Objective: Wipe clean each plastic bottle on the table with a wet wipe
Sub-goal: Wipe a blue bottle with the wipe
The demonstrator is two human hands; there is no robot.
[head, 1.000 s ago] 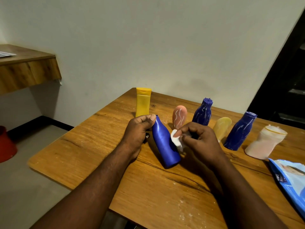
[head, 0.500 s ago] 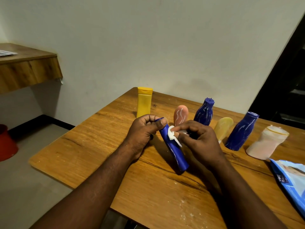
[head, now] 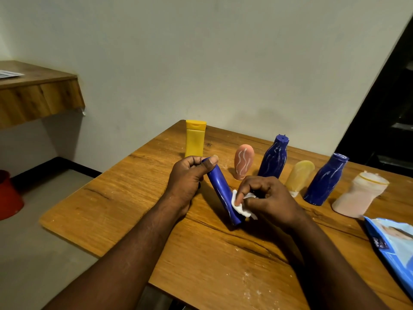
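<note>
- Seven bottles on the table [head: 111, 198]: one in hand, six standing behind it.
- Left hand [head: 187, 182]: fingers and thumb curled round the top end of the held blue bottle [head: 220, 186]. It is tilted, and its lower end looks to rest on the wood.
- Right hand [head: 268, 198]: fingertips pinch the wet wipe [head: 240, 208], bunched up, and press it against the lower part of that bottle.
- Progress looks early. The upper body of the held bottle looks clean; faint white streaks remain near the wipe.
- Peach bottle [head: 243, 163], middle blue bottle [head: 273, 158] and right blue bottle [head: 325, 180] all carry white squiggles, so I judge them not done.
- Yellow bottle [head: 195, 139] looks clean; can't tell if it was wiped or never marked.
- Pale yellow bottle [head: 300, 175] and pale pink bottle [head: 359, 194]: marks too faint to call.
- Room: bare wood in front of both hands and off to the left, plenty for turning the bottle.
- Tight spot is behind the right hand: the peach and middle blue bottles stand near the knuckles, so there is a knock-over risk on a back stroke.
- Held bottle sits well in from the table's near and left edges.
- Wipes pack [head: 397, 247] lies at the right, partly out of frame, within reach for a fresh wipe.
</note>
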